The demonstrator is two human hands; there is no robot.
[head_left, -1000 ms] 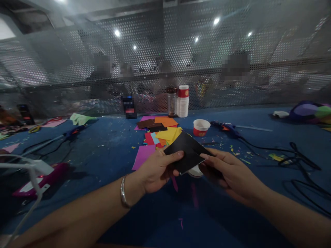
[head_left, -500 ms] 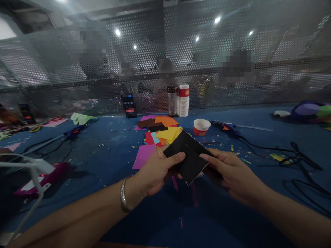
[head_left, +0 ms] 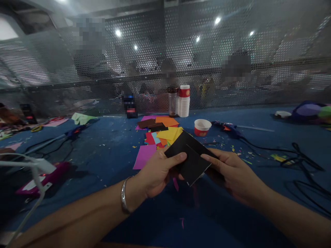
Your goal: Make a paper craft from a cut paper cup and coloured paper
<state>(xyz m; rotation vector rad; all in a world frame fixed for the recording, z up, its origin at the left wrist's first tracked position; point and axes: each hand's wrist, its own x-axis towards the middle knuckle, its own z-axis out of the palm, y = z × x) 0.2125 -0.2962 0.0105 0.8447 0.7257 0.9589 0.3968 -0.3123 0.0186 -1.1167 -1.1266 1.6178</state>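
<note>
Black paper (head_left: 194, 167), folded or in overlapping layers, is held above the blue table between my two hands. My left hand (head_left: 161, 168), with a silver bangle at the wrist, pinches its left side, thumb on top. On the right side, my right hand (head_left: 230, 168) grips it with the thumb near the edge of the upper layer. The fingers beneath are partly hidden. Beyond the hands lie yellow paper (head_left: 169, 134), a purple sheet (head_left: 144, 156), orange paper (head_left: 167, 121) and brown paper (head_left: 146, 123).
A red and white paper cup (head_left: 202, 127) stands behind my right hand. Further back are a clear bottle (head_left: 172, 102) and stacked cups (head_left: 183, 103). Glue guns (head_left: 230, 130) (head_left: 74, 132) with cords lie at both sides. Paper scraps dot the blue table (head_left: 108, 151).
</note>
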